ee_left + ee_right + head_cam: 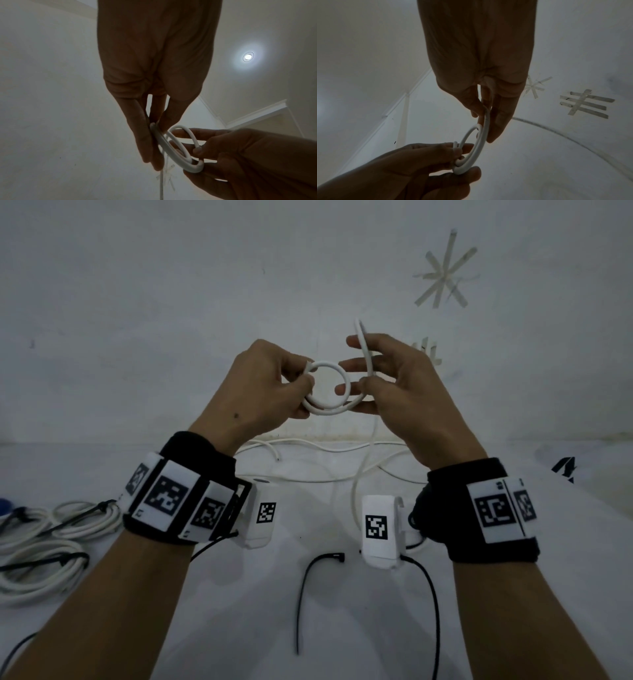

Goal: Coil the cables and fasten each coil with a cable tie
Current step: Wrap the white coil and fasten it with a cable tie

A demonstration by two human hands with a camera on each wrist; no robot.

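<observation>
A: Where is the white cable sitting?

B: It is hanging in the air above the table, wound into two small loops. The left hand is pinching the loops' left side between thumb and fingers, and the right hand is pinching the right side, feeding the free length that is trailing down to the table.

A: How is it likely handling?

B: Light, springy, probably wanting to uncoil, so gripping where the loops overlap seems wisest.

A: And around it?

B: A black cable tie is lying below the coil; already-tied coils are resting far left of it.
</observation>
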